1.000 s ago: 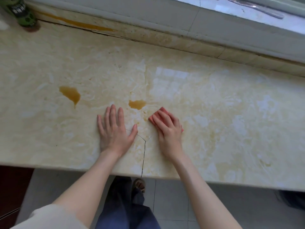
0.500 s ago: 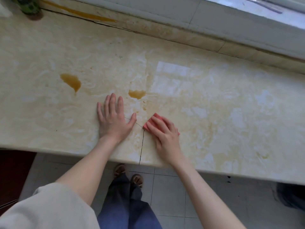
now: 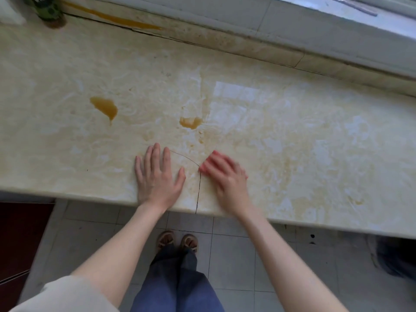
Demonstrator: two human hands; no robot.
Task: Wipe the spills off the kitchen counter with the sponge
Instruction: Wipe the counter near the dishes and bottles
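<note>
My right hand [image 3: 227,179] presses flat on a pink sponge [image 3: 208,163] near the front edge of the cream marble counter [image 3: 292,143]; only the sponge's left end shows past my fingers, and the hand is blurred. My left hand [image 3: 157,176] lies flat on the counter to the left, fingers spread, holding nothing. Beyond the hands lie two amber spills: a small one [image 3: 191,122] just past the sponge and a larger one [image 3: 105,107] further left. A faint yellow smear [image 3: 356,200] marks the counter at the right.
A dark crack [image 3: 198,190] runs between my hands to the counter's edge. A green bottle [image 3: 48,12] stands at the back left. An amber streak [image 3: 117,19] runs along the back ledge below the window sill [image 3: 337,30]. My feet [image 3: 177,240] stand on the tiled floor below.
My right hand has pulled the sponge back from beside the small spill towards the counter's front edge. My left hand stays flat in place. The camera view has shifted.
</note>
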